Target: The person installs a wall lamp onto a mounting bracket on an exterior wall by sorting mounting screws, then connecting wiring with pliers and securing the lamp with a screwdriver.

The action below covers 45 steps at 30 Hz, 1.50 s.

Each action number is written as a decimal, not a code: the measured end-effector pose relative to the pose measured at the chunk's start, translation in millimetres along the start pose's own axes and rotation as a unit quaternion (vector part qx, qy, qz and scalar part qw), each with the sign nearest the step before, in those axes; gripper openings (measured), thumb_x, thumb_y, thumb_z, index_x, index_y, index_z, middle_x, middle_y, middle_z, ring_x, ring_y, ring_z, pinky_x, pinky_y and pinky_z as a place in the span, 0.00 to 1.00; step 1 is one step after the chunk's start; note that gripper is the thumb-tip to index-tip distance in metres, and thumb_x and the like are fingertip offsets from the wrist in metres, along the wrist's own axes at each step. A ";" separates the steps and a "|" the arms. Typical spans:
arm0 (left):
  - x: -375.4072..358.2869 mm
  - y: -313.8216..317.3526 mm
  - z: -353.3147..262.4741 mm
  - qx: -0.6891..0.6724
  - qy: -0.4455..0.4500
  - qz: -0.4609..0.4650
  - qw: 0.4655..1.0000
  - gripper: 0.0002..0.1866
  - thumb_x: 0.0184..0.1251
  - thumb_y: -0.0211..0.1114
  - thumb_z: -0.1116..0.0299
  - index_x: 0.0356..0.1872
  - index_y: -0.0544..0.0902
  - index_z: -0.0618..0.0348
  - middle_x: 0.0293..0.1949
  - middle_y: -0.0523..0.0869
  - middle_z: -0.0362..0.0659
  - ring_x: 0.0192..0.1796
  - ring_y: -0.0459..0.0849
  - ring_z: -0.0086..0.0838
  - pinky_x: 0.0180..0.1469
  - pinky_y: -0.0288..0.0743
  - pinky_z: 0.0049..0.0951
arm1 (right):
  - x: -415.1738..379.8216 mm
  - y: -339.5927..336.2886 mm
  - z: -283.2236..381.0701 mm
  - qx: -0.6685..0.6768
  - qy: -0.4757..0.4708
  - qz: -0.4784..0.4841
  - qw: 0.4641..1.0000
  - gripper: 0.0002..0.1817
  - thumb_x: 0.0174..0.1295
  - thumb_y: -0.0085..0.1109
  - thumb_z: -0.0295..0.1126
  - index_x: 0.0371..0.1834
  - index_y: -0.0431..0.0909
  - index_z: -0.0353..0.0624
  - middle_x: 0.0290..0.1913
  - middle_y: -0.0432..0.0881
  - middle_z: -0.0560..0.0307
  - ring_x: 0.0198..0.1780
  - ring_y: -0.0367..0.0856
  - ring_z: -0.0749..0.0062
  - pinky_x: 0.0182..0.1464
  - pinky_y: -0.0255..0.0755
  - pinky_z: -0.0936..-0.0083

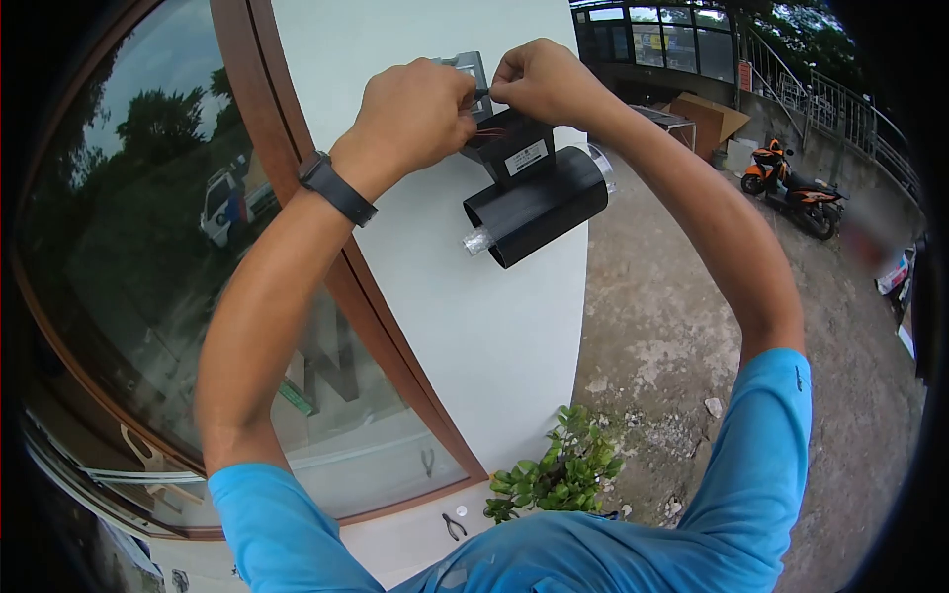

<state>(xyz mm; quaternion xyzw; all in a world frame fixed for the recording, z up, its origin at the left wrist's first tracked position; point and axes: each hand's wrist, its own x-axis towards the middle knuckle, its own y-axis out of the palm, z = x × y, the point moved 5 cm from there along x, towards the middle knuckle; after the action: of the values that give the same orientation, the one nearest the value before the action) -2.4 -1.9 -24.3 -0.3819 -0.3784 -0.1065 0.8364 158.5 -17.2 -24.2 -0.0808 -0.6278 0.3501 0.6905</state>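
Both hands are raised to a black wall fixture on the white wall. My left hand (415, 111), with a dark watch (336, 188) on its wrist, has its fingers closed at the open top of a black box (514, 153) with a white label. My right hand (542, 81) pinches at the same spot from the right; what the fingertips hold is too small to name. Red wires (490, 131) show below the fingers. A grey metal bracket (473, 69) sits behind the hands. Under the box is a black cylinder (544, 210) with a clear end piece (477, 240).
A brown-framed window (346, 287) stands on the left. Pliers (454, 527) lie on the ledge below, near a green plant (559, 469). To the right are rough ground (662, 326), an orange and black scooter (793, 188) and a cardboard sheet (707, 124).
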 end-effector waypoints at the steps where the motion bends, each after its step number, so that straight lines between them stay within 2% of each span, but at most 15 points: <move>1: -0.1 -2.3 -2.1 0.011 0.014 0.011 1.000 0.06 0.56 0.70 0.66 0.31 0.85 0.56 0.27 0.87 0.46 0.33 0.86 0.46 0.36 0.79 0.42 | -0.3 1.0 0.0 -0.003 0.000 0.000 1.000 0.11 0.55 0.66 0.33 0.33 0.87 0.35 0.26 0.86 0.52 0.26 0.83 0.71 0.35 0.80 0.73; 6: 1.2 -12.7 -8.1 0.050 0.073 0.013 0.996 0.05 0.56 0.71 0.70 0.31 0.84 0.58 0.27 0.86 0.48 0.33 0.85 0.48 0.37 0.79 0.45 | 1.0 1.2 -3.1 -0.018 -0.022 0.001 1.000 0.11 0.56 0.65 0.33 0.34 0.87 0.34 0.26 0.86 0.51 0.27 0.84 0.71 0.35 0.80 0.73; 12: 4.0 -15.1 1.2 0.087 0.104 0.009 0.991 0.05 0.57 0.71 0.71 0.32 0.84 0.57 0.31 0.86 0.44 0.36 0.86 0.44 0.39 0.79 0.42 | -9.6 -3.6 4.3 0.006 -0.002 0.035 0.999 0.13 0.59 0.66 0.34 0.39 0.89 0.35 0.28 0.87 0.50 0.29 0.85 0.70 0.39 0.79 0.73; 15: 5.1 -18.8 3.7 0.105 0.159 -0.014 0.982 0.04 0.58 0.71 0.71 0.32 0.83 0.56 0.32 0.85 0.41 0.36 0.85 0.42 0.39 0.79 0.41 | -10.1 -2.9 3.9 0.011 -0.012 0.033 0.999 0.12 0.61 0.66 0.33 0.40 0.89 0.35 0.30 0.88 0.49 0.30 0.85 0.69 0.41 0.80 0.72; 18: 13.5 -21.0 -8.8 0.153 0.218 -0.011 0.964 0.05 0.62 0.70 0.70 0.37 0.86 0.56 0.35 0.88 0.42 0.37 0.87 0.41 0.42 0.80 0.40 | -12.1 -2.2 3.8 -0.007 -0.039 0.014 0.999 0.11 0.61 0.66 0.32 0.40 0.89 0.35 0.31 0.89 0.49 0.32 0.86 0.68 0.43 0.80 0.71; 21: 44.5 -36.6 -19.1 0.169 0.202 0.070 0.962 0.12 0.65 0.68 0.65 0.41 0.91 0.63 0.37 0.91 0.53 0.37 0.90 0.41 0.43 0.82 0.38 | -9.2 -0.8 -0.6 0.006 -0.036 0.002 0.999 0.12 0.57 0.69 0.34 0.37 0.90 0.37 0.32 0.90 0.48 0.35 0.88 0.62 0.45 0.81 0.69; 24: 56.3 -11.8 -8.1 0.118 0.263 -0.070 0.955 0.02 0.59 0.69 0.70 0.33 0.88 0.52 0.33 0.88 0.40 0.38 0.89 0.39 0.41 0.83 0.38 | -6.9 3.0 -9.7 0.029 -0.025 -0.002 0.999 0.12 0.55 0.70 0.34 0.37 0.90 0.38 0.33 0.90 0.48 0.36 0.89 0.60 0.46 0.81 0.68; 27: 69.5 6.5 5.0 0.088 0.203 -0.034 0.975 0.04 0.59 0.70 0.68 0.35 0.90 0.49 0.34 0.89 0.40 0.39 0.89 0.39 0.41 0.83 0.40 | -7.1 -0.1 -8.7 0.041 -0.015 0.000 0.999 0.11 0.56 0.70 0.33 0.37 0.90 0.38 0.33 0.90 0.47 0.36 0.89 0.61 0.46 0.81 0.68; 33: 73.2 13.6 12.3 0.039 0.178 0.017 0.983 0.05 0.60 0.72 0.64 0.34 0.89 0.51 0.37 0.90 0.41 0.42 0.89 0.39 0.43 0.82 0.42 | -9.9 3.5 -6.1 0.041 0.003 -0.005 0.999 0.11 0.58 0.70 0.34 0.36 0.90 0.36 0.32 0.90 0.47 0.35 0.89 0.61 0.46 0.81 0.68; 36: 83.5 1.9 14.6 0.030 0.136 -0.050 0.989 0.07 0.63 0.71 0.63 0.37 0.90 0.52 0.38 0.91 0.43 0.42 0.90 0.40 0.43 0.82 0.40 | -10.8 -4.6 -4.3 0.057 0.053 0.021 0.997 0.12 0.58 0.71 0.36 0.35 0.90 0.36 0.30 0.89 0.47 0.33 0.89 0.62 0.44 0.82 0.68; 38: 79.3 -29.1 7.8 0.002 0.109 -0.019 0.994 0.10 0.66 0.70 0.64 0.44 0.90 0.55 0.39 0.91 0.44 0.41 0.89 0.37 0.43 0.82 0.37 | -9.2 -7.8 -7.0 0.067 0.100 0.043 0.992 0.13 0.58 0.71 0.37 0.36 0.90 0.35 0.30 0.89 0.47 0.32 0.88 0.64 0.42 0.82 0.68; 40: 62.2 -55.5 11.4 -0.073 0.124 -0.007 0.990 0.11 0.68 0.68 0.67 0.45 0.89 0.63 0.38 0.90 0.48 0.34 0.87 0.33 0.39 0.80 0.32 | -9.4 -7.9 -1.9 0.034 0.048 0.034 0.998 0.14 0.60 0.69 0.36 0.37 0.89 0.33 0.29 0.89 0.50 0.30 0.86 0.71 0.40 0.81 0.72; 41: 69.4 -20.0 35.8 -0.114 0.056 0.069 0.989 0.12 0.66 0.69 0.63 0.48 0.89 0.50 0.43 0.92 0.43 0.45 0.90 0.38 0.49 0.83 0.37 | -10.7 -8.0 0.6 0.018 0.022 0.030 0.999 0.14 0.61 0.69 0.35 0.38 0.89 0.32 0.29 0.88 0.51 0.29 0.85 0.74 0.38 0.80 0.74; 44: 54.0 0.9 40.2 -0.097 0.096 0.076 0.988 0.09 0.65 0.70 0.68 0.45 0.88 0.56 0.42 0.90 0.45 0.41 0.88 0.41 0.46 0.81 0.38 | -10.7 -7.7 2.5 0.020 0.035 0.033 0.999 0.15 0.61 0.69 0.36 0.38 0.89 0.32 0.29 0.88 0.51 0.30 0.85 0.73 0.39 0.80 0.74; 45: 53.1 3.2 33.1 -0.056 0.084 0.114 0.988 0.13 0.68 0.69 0.67 0.50 0.88 0.58 0.46 0.90 0.49 0.45 0.88 0.41 0.50 0.81 0.37 | -9.5 -9.8 5.1 0.021 0.038 0.041 0.998 0.15 0.61 0.69 0.37 0.38 0.89 0.33 0.29 0.88 0.50 0.30 0.85 0.72 0.40 0.80 0.73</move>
<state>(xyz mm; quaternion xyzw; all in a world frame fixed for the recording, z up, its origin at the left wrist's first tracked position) 17.5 30.0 25.8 -0.4589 -0.2538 -0.0630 0.8491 157.9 -31.6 -25.4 -0.1054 -0.5899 0.3877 0.7004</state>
